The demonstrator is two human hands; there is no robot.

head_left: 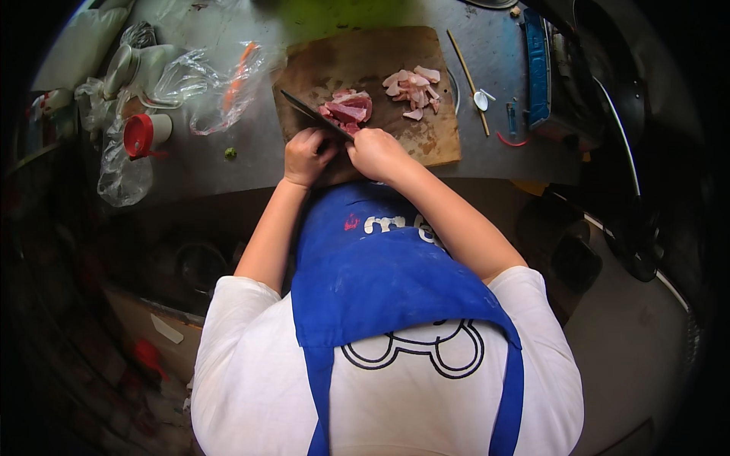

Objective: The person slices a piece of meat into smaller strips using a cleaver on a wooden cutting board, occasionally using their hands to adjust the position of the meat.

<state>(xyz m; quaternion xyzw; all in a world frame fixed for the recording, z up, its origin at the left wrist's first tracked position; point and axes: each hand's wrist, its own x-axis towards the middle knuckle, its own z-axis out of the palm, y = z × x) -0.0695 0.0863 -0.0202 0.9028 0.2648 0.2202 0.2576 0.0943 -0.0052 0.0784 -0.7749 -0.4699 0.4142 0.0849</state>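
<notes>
A worn wooden cutting board (pixel 424 144) lies at the table's front edge. My right hand (pixel 378 154) is closed round the handle end of a kitchen knife (pixel 308 111), whose dark blade slants toward the far left. Just beyond the blade sits a small heap of red raw meat (pixel 351 109). My left hand (pixel 307 157) is close to the near side of the blade, its fingers curled in; whatever they hold is hidden. Pale, pinkish cut pieces of meat or fat (pixel 414 89) form a separate pile on the board's right half.
Clear plastic bags (pixel 186 85) and a white container with a red lid (pixel 144 137) lie left on the metal table (pixel 251 163). To the right are a wooden stick (pixel 464 68), a white spoon (pixel 480 100) and a blue metal box (pixel 537 68).
</notes>
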